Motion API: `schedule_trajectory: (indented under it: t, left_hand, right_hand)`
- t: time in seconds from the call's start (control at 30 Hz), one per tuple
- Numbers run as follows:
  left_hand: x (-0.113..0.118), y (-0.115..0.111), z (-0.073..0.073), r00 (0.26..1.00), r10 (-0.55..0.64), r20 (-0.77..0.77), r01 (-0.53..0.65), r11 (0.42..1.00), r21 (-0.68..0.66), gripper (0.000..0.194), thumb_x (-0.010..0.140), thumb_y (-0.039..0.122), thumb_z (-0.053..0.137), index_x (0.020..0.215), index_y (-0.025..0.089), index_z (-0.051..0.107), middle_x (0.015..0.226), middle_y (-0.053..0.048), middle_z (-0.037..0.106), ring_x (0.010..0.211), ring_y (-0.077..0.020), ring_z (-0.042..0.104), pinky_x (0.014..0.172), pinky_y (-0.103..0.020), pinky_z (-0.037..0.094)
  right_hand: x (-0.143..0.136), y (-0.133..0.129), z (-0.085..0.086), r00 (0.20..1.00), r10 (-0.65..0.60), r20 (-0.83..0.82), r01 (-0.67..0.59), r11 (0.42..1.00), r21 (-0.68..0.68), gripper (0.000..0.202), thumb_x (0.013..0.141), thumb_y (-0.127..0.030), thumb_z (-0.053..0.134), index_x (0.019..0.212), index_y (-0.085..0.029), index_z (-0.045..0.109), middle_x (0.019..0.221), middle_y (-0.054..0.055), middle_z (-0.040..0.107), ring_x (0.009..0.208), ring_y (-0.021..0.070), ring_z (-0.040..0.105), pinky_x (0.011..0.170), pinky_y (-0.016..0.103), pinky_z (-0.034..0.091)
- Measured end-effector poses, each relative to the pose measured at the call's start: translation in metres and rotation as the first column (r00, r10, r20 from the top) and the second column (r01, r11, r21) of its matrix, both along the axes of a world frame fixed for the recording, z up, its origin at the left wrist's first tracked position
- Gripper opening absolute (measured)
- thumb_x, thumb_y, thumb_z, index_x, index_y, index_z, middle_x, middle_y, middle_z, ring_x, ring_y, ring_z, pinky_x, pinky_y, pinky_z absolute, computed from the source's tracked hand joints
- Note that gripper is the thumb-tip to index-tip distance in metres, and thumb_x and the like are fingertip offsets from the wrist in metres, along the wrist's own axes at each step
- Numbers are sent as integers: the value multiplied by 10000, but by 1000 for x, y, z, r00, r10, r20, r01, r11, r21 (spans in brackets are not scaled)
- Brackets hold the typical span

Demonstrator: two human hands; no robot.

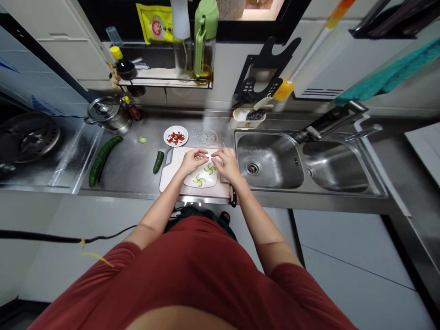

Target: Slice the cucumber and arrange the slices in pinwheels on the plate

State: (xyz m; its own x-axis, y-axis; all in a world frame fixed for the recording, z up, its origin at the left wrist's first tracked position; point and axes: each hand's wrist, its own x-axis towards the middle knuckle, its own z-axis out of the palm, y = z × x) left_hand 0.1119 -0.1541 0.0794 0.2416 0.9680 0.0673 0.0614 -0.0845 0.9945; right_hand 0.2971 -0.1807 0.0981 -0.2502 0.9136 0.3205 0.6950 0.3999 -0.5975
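Observation:
My left hand (193,161) and my right hand (226,164) meet over the far side of a white plate (188,181), fingers pinched and tips almost touching. Anything between them is too small to make out. On the plate, thin green cucumber slices form two pinwheel shapes, one nearer me (198,180) and one below my right fingers (210,168). A white cutting board (167,179) lies under the plate. At its right front edge, a knife (233,196) shows its dark handle. Behind the board stands a small white dish (166,141) of chopped red pieces (176,137).
Left of the board lie a cut cucumber piece (158,162), a cucumber end slice (142,140) and a long cucumber (103,161). A steel pot (109,114) stands behind them. The double sink (270,160) adjoins on the right. A bottle shelf (161,83) overhangs the counter.

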Motion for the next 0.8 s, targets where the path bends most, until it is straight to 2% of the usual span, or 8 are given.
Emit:
schedule_trajectory:
  t: [0.2,0.4,0.6,0.8]
  left_hand:
    - [1,-2,4,998,-25,-60,28,998,55,331,703,279,722,990,138,636,756,-7,665,614,-78,542,583,-198,383]
    - [0,-3,2,992,-32,-124,46,993,105,301,712,253,705,990,154,647,756,2,665,584,-69,498,584,-197,390]
    - [-1,-4,-3,991,-50,-121,60,995,80,328,709,261,705,1015,156,649,751,1,665,579,-70,494,587,-197,397]
    - [-5,-6,-9,991,-31,-134,41,997,73,348,706,270,699,1030,150,649,791,-13,678,631,-86,535,626,-207,418]
  right_hand:
    - [2,5,6,992,73,99,-75,997,13,203,929,-339,531,1022,-225,671,1044,83,576,1063,269,443,884,391,389]
    - [2,6,6,983,115,141,-116,993,-2,160,919,-302,541,956,-225,676,1050,88,571,1054,275,429,870,403,392]
    - [1,4,-1,984,150,91,-150,989,-8,145,918,-270,523,946,-216,655,1017,82,574,1038,267,427,893,408,376]
    - [2,-1,-9,994,99,50,-98,995,-20,146,922,-271,506,920,-216,641,992,76,578,1018,261,436,899,400,369]
